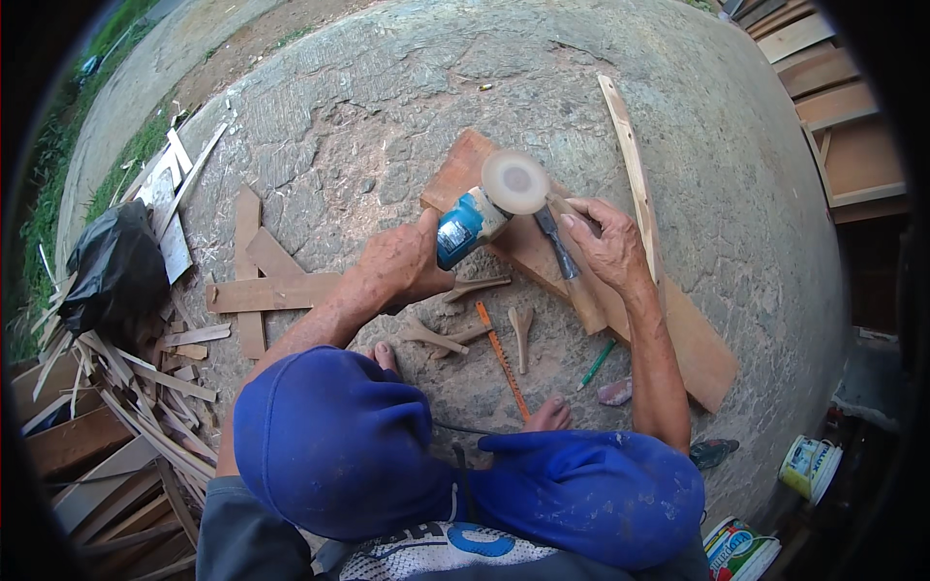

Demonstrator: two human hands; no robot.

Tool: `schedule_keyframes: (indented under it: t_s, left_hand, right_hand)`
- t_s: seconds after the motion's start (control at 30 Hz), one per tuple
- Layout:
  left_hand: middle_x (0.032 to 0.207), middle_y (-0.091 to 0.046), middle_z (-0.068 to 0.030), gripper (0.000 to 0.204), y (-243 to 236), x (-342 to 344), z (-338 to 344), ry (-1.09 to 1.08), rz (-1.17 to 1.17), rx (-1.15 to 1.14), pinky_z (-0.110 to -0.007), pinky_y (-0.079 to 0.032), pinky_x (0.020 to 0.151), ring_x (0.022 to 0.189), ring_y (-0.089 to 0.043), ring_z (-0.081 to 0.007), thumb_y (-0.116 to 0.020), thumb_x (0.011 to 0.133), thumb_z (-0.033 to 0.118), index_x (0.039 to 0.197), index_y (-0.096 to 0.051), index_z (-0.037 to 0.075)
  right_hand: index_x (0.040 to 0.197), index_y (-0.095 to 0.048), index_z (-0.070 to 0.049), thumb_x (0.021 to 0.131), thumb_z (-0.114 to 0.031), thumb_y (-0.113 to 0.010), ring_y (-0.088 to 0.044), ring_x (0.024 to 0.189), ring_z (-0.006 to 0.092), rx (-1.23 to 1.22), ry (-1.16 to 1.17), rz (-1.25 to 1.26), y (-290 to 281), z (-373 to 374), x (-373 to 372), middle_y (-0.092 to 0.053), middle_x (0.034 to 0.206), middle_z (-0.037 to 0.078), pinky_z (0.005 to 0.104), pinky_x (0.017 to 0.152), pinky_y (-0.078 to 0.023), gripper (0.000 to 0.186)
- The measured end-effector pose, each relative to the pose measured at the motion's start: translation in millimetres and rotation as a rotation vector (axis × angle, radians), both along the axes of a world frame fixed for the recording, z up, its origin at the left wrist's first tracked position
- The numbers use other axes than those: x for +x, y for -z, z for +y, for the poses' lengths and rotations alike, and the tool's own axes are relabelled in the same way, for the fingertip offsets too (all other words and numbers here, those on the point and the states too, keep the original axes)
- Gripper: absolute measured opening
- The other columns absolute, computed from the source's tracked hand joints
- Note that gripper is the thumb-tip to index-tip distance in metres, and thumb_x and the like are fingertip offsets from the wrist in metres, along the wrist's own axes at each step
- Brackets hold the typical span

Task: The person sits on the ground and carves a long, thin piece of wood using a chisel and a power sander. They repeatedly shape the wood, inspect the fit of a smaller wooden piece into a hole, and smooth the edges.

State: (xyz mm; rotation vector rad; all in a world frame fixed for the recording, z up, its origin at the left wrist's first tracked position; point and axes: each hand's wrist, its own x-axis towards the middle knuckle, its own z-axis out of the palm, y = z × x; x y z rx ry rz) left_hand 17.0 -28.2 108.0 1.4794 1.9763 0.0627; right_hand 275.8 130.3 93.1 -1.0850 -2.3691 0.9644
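Observation:
In my left hand [405, 259] is a blue angle grinder [459, 232], my fingers closed round its body. Its round, pale sanding disc [516, 181] faces up, over a thick wooden plank [693, 353]. My right hand [612, 242] pinches a small piece of wood [567, 215] close to the disc's right edge; whether they touch I cannot tell. Beneath that hand, a chisel [565, 259] with a wooden handle lies along the plank. Several small forked wooden pieces [521, 339] rest on the ground before my feet, beside an orange toothed strip [502, 358].
A green pencil [596, 365] and a pinkish stone [615, 391] lie near my right foot. Beyond the plank is a long wooden strip [630, 160]. Crossed boards [276, 293], a black bag [116, 266] and wood scraps [160, 397] are at left; buckets [811, 470] stand lower right.

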Motion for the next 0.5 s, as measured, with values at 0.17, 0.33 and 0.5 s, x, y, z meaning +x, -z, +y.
schedule_keyframes:
  t_s: [0.17,0.33,0.5]
  left_hand:
    - [0.101,-0.069,-0.028,0.066,0.9,-1.1,0.5,-0.003,-0.021,-0.023,-0.051,-0.054,0.086,0.097,-0.069,-0.0446,-0.075,0.077,0.033,0.126,-0.047,-0.003]
    - [0.101,-0.071,-0.0262,0.063,-1.7,0.2,1.6,0.007,0.016,-0.029,-0.049,-0.057,0.085,0.096,-0.072,-0.0419,-0.074,0.078,0.028,0.126,-0.048,-0.003]
    - [0.1,-0.071,-0.0261,0.063,-1.7,1.3,0.9,0.003,0.007,-0.01,-0.049,-0.057,0.085,0.096,-0.071,-0.042,-0.074,0.078,0.028,0.126,-0.048,-0.003]
  right_hand:
    - [0.117,-0.073,-0.005,0.091,-0.021,-0.074,-0.07,0.096,0.0291,0.076,0.016,-0.05,-4.2,-3.5,-0.8,-0.069,0.101,0.013,0.0386,0.085,-0.054,0.03]
    - [0.115,-0.074,-0.006,0.086,-0.016,-0.077,-0.07,0.097,0.0284,0.158,0.042,-0.042,0.6,-5.8,-1.5,-0.069,0.104,0.011,0.0387,0.085,-0.055,0.03]
    - [0.113,-0.073,-0.006,0.085,-0.014,-0.079,-0.07,0.097,0.0274,0.174,0.052,-0.019,1.9,-7.6,-1.0,-0.069,0.104,0.009,0.0379,0.084,-0.055,0.03]
